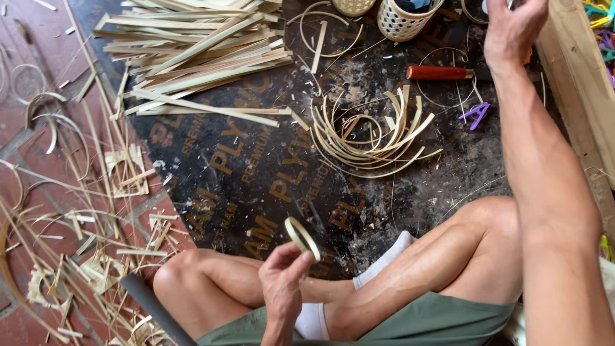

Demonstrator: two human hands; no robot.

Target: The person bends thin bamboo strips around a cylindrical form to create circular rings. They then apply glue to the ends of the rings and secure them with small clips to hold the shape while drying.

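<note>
One small bamboo ring pinched in my left hand, down at 6 o'clock. Right hand reaching at 1 o'clock, grip unclear. Guessing next needs a clip.

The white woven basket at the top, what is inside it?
Inside the white woven basket something dark blue shows at the rim. What it is cannot be told, because the wall hides the rest and the picture's top edge cuts it off.
</note>
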